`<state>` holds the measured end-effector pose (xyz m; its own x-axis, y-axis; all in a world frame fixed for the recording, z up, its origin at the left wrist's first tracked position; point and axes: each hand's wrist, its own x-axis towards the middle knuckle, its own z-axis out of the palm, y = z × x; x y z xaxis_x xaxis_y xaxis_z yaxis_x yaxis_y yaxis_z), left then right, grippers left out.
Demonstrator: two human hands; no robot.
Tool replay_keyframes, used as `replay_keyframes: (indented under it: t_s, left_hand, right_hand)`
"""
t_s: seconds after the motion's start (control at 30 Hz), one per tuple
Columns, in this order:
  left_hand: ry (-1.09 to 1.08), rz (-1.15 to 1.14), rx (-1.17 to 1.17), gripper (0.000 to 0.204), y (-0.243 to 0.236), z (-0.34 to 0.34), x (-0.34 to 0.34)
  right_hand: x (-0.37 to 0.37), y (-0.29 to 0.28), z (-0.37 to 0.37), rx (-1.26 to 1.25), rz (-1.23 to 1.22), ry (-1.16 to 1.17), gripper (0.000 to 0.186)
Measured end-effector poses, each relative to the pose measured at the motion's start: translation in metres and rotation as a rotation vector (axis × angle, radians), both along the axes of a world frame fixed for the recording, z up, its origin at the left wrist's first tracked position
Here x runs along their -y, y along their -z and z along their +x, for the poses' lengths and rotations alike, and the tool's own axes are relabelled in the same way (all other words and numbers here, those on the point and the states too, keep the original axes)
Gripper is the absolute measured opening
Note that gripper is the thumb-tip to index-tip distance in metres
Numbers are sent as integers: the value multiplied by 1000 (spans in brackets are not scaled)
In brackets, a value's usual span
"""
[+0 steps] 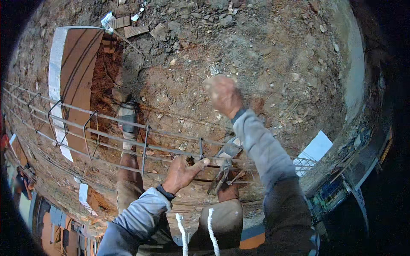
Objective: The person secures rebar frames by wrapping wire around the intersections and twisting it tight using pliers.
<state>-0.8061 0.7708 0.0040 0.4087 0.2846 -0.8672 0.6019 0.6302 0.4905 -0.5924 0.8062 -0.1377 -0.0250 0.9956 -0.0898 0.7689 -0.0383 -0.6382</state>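
Note:
A long rebar cage (170,149), made of thin bars with square stirrups, runs across in front of my legs. My left hand (181,174) is closed around its bars, with the thumb stretched along a bar beside a stirrup (201,148); the other fingers are partly hidden. Beyond the cage, over the soil, my right hand (226,96) is raised and blurred. Its fingers are smeared, so whether it holds anything does not show. Dark metal pieces (222,177), whose kind I cannot make out, cross near the cage by my right leg.
A brown panel with a white edge (77,70) stands at the left beside a dug patch of red soil. Broken tile pieces (136,31) lie at the far side. To the right is a white sheet (316,149), near a curved pale concrete edge (354,64). Stones dot the ground.

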Motion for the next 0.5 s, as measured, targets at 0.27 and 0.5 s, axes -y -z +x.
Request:
replay_keyframes:
  t_s: [0.27, 0.5]
  left_hand:
    - [157, 193, -24, 42, 23, -26, 21]
    - [19, 242, 154, 43, -73, -115, -21]
  right_hand:
    - [-135, -200, -65, -414, 262, 225, 13]
    - [-147, -401, -77, -197, 271, 305, 16]
